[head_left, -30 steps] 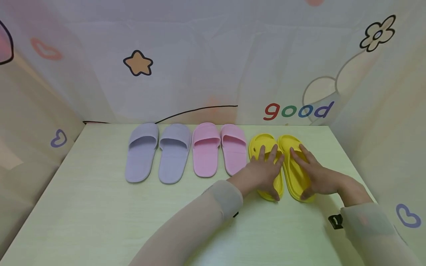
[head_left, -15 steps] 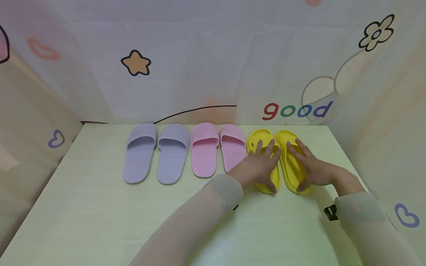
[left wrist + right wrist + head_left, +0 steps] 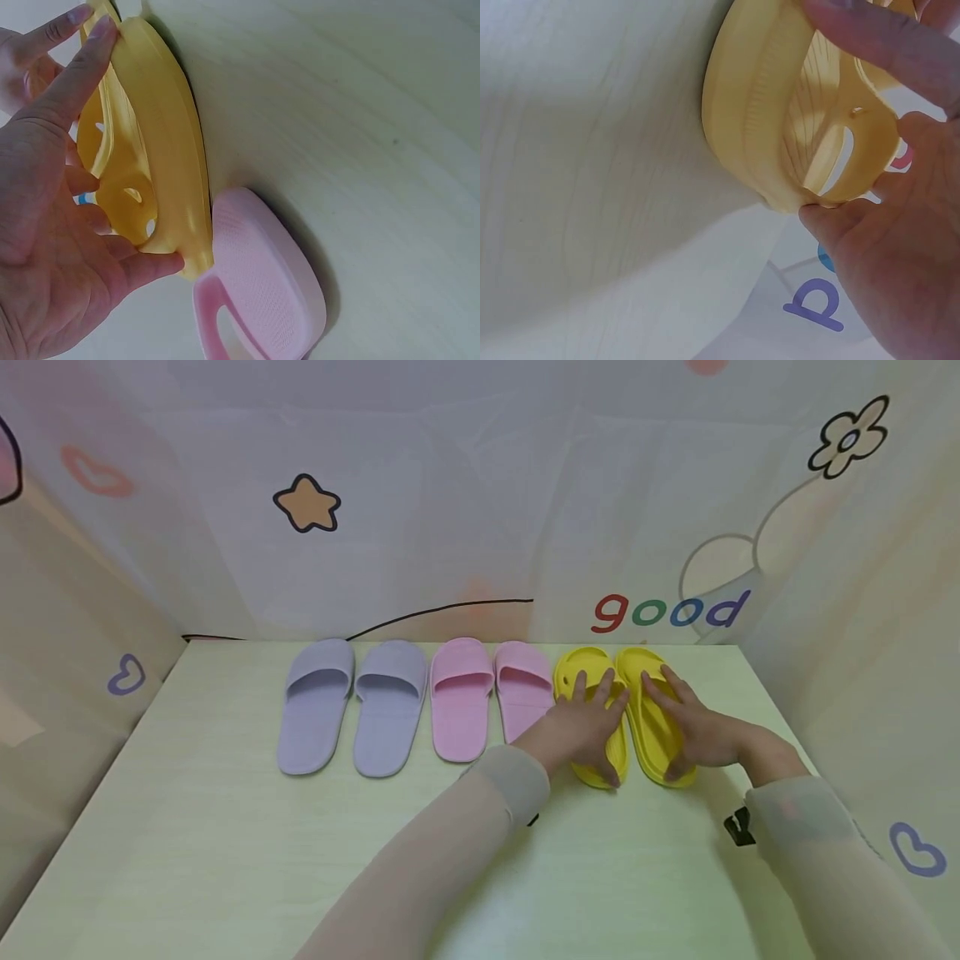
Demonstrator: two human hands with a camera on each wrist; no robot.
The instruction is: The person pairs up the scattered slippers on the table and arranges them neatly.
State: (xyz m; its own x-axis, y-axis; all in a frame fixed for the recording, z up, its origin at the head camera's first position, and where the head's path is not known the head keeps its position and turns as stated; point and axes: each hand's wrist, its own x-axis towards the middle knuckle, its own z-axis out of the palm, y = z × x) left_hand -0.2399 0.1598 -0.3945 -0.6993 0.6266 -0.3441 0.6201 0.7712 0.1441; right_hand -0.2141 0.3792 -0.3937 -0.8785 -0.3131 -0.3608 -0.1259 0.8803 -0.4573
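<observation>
Two yellow slippers stand side by side at the right end of the row in the head view. My left hand (image 3: 581, 727) lies spread over the left yellow slipper (image 3: 588, 662), its thumb at the heel end and its fingertips on the strap. Over the right yellow slipper (image 3: 651, 731) is my right hand (image 3: 701, 733), fingers stretched along its outer side and thumb near the heel. In the left wrist view a pink slipper (image 3: 266, 277) meets the side of the left yellow one. Both slippers sit flat on the table (image 3: 247, 860).
To the left are a pair of pink slippers (image 3: 460, 722) and a pair of light purple slippers (image 3: 313, 722), toes toward the back. A printed cloth (image 3: 420, 502) rises along the table's back edge and both sides. A small black object (image 3: 739, 827) is by the right sleeve.
Both hands have slid the yellow slippers away from me toward the back edge and slightly left, so their toes now come near the line of the other pairs. The other slippers stay put.
</observation>
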